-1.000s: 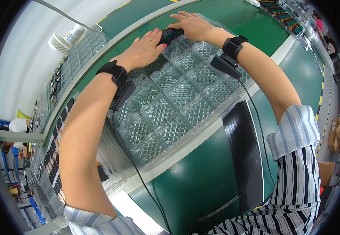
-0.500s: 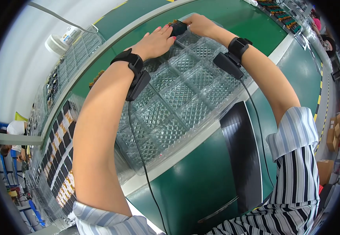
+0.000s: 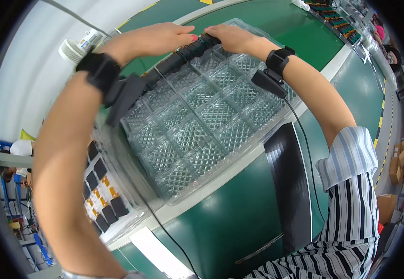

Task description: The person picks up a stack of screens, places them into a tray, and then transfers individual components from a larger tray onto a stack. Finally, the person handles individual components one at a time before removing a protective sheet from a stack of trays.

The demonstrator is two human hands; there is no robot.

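L hand (image 3: 162, 39) is open: fingers out straight & flat, pointing R, tips just over the dark row (image 3: 178, 60). Wrist bends sharply, so the hand runs nearly crosswise while the L forearm (image 3: 60, 176) goes steeply up from the lower L; arm a bit blurred. Can't tell if its fingertips touch the row.

R hand (image 3: 232, 38) is palm-down, fingers bent a little & pointing L, tips at the far R end of the row. Can't tell if it's pinching a pc or just resting there. R forearm (image 3: 320, 88) slants up & L out of a rolled striped sleeve (image 3: 351, 153), elbow wide to the R. The 2 hands' fingertips are near each other, w/ a small gap btwn.

Dark row = black pcs w/ some orange bits, lying diagonally along the far side of a clear plastic tray (image 3: 216, 111), from near the L wrist to the R fingertips. Nearer compartments show bare textured plastic. Tray sits on a green table (image 3: 211, 223) w/ a pale rail.

Each wrist has 1 black strap w/ a module, cable trailing down. L of tray: black & orange parts (image 3: 102, 186) on white backing. R of it: a dark glossy panel (image 3: 288, 181).
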